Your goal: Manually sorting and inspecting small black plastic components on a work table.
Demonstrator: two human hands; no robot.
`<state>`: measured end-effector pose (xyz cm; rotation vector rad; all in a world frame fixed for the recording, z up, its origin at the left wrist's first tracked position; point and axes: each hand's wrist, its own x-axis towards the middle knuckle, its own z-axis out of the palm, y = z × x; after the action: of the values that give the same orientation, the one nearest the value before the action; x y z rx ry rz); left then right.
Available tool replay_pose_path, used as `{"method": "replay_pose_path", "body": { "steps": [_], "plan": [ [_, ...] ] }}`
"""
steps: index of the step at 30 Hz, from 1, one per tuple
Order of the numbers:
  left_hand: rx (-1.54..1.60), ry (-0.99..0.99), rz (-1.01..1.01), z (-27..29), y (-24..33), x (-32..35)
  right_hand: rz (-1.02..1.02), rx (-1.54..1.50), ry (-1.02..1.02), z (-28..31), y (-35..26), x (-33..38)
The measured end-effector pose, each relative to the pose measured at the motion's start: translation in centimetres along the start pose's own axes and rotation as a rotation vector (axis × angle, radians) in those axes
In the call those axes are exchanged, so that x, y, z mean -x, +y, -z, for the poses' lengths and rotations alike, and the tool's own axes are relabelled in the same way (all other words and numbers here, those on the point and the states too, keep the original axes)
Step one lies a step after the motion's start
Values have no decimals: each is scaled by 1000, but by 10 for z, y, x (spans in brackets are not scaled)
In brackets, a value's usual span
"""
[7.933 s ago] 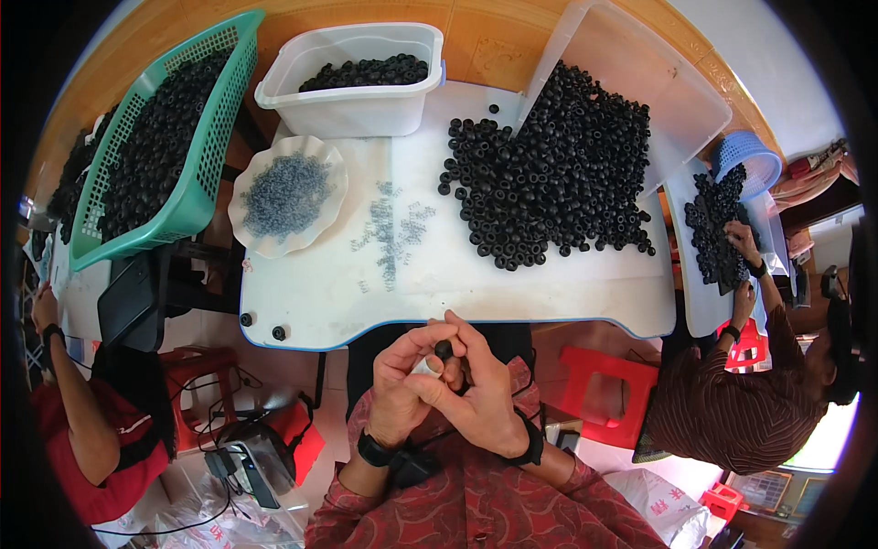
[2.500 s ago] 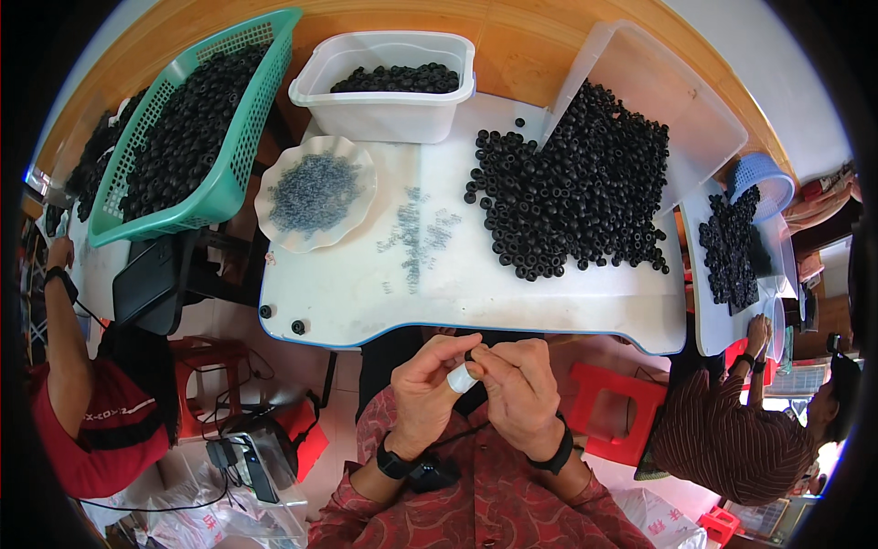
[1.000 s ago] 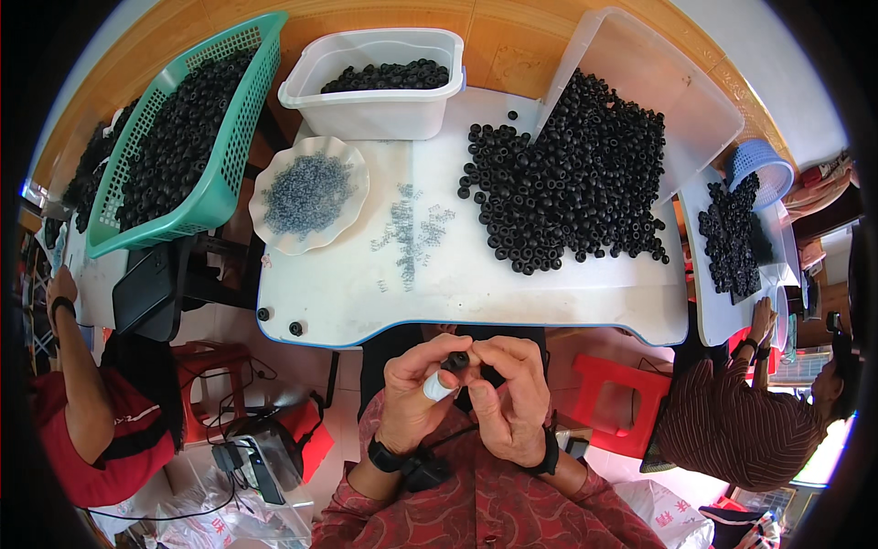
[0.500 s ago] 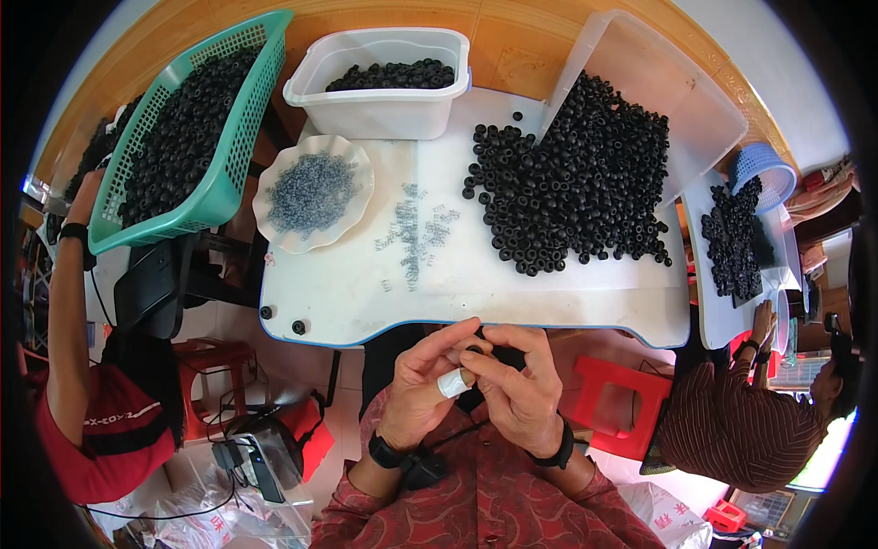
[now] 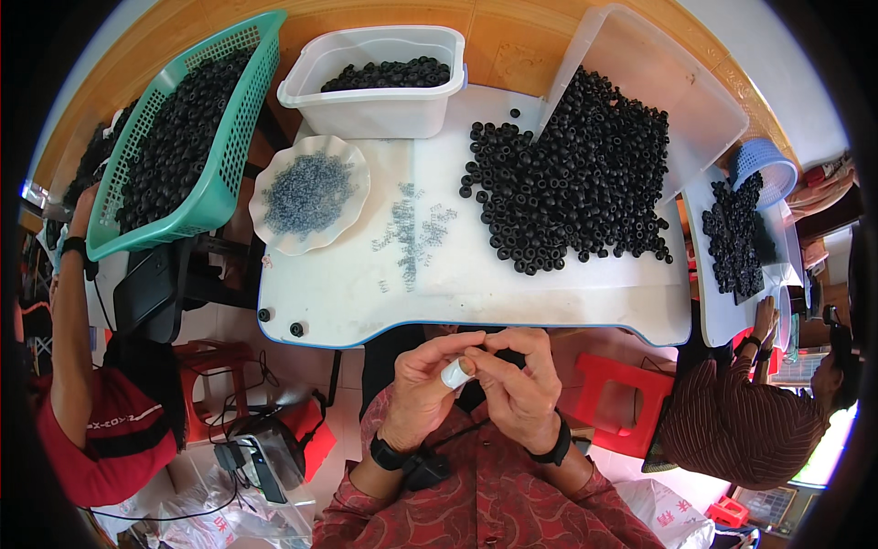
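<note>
My left hand [image 5: 419,384] and my right hand [image 5: 523,389] meet at the fingertips, just in front of the table's near edge. White tape wraps the left thumb [image 5: 457,371]. Both hands are closed in a pinch around a small black round piece; the fingers now cover it. On the white table [image 5: 549,302] ahead of them lies a loose scatter of small springs [image 5: 409,236]. A fluted white plate [image 5: 265,224] heaped with more springs stands to the left. To the right spreads a large pile of black round hollow pieces [image 5: 576,183].
A white tub [image 5: 375,117] and a tipped clear bin [image 5: 677,91] stand at the back. Two black pieces [image 5: 296,328] sit at the front left corner. A green basket [image 5: 206,206] of black pieces is at left. One person [image 5: 110,412] works left, another [image 5: 732,421] right.
The fingers have shifted slightly and the right fingertips have closed in over the left thumb. The black piece, glimpsed between the fingertips before, is now covered.
</note>
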<state>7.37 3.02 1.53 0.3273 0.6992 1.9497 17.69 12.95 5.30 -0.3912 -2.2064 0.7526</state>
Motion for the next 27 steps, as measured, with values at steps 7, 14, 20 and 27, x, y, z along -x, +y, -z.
{"method": "replay_pose_path", "body": {
  "steps": [7,14,20,27],
  "plan": [
    [-139,57,-155,-10,2,3,-237,-350,-5,1,-16,-1],
    [-324,-5,-197,-3,16,6,-177,-317,-41,-2,-19,-3],
    [-400,52,-148,-2,9,0,-174,-206,-2,-3,-8,-2],
    [-391,60,-108,3,6,0,-371,-288,-39,-6,-6,2]
  ]
}}
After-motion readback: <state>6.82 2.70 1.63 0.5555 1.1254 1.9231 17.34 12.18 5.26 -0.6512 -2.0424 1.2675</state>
